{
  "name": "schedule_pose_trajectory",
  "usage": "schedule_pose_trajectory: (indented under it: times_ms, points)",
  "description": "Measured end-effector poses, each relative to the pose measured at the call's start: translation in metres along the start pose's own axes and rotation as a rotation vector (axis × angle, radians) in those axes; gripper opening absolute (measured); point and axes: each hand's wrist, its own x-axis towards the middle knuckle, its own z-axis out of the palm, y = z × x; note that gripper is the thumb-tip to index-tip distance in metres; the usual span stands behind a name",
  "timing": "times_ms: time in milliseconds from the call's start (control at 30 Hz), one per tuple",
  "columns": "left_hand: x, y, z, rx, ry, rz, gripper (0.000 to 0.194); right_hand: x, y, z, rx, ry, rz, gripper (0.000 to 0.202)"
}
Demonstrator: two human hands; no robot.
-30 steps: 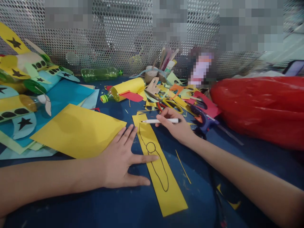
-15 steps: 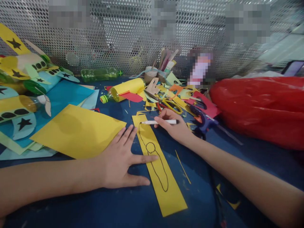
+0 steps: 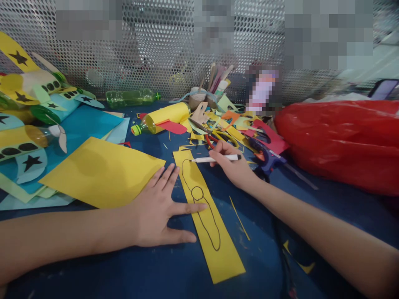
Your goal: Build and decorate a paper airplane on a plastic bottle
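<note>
My right hand (image 3: pixel 232 164) is closed around a white marker (image 3: pixel 202 159) with a black end. Its tip touches the upper part of a yellow paper strip (image 3: pixel 226 257). Drawn on the strip in black are a small circle, a long rounded lobe below it and a curved line above that bends over at the top. My left hand (image 3: pixel 162 207) lies flat with fingers spread, its index finger across the strip and other fingertips at the strip's left edge. Beside that hand rests a larger yellow paper sheet (image 3: pixel 102 174), whose right corner reaches the fingers.
Behind my hands lie a yellow-wrapped bottle (image 3: pixel 168 118), a green bottle (image 3: pixel 134 97), scissors (image 3: pixel 224 139) and paper scraps. A glue gun (image 3: pixel 268 158) and red plastic bag (image 3: pixel 339 141) are at right. Bottle planes (image 3: pixel 28 141) and coloured sheets (image 3: pixel 93 122) occupy the left.
My right hand has moved slightly right with the marker, and the black line now curves over at the strip's top. My left hand has stayed in place.
</note>
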Motion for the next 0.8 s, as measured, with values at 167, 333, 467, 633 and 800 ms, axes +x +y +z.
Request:
schedule_pose_trajectory:
  times_ms: [167, 333, 467, 633, 800]
  points:
    - [-0.0004, 0.0004, -0.0016, -0.026, -0.016, -0.006, 0.06, 0.0002, 0.002, -0.0013, 0.034, 0.008, 0.011, 0.026]
    - [0.0001, 0.0008, -0.0025, -0.012, -0.022, -0.011, 0.06, 0.0011, 0.0053, -0.0022, 0.133, -0.018, 0.019, 0.027]
    - [0.0003, 0.001, -0.0019, 0.012, -0.014, -0.008, 0.062, 0.0016, 0.0077, -0.003, 0.181, -0.027, 0.037, 0.029]
    - [0.0002, 0.0009, -0.0015, -0.005, -0.009, -0.01, 0.061, 0.0009, 0.007, -0.0037, 0.194, -0.043, 0.081, 0.028]
    - [0.0007, 0.0008, -0.0013, -0.001, -0.01, -0.012, 0.061, -0.0007, 0.0007, -0.0031, 0.213, -0.071, 0.12, 0.028]
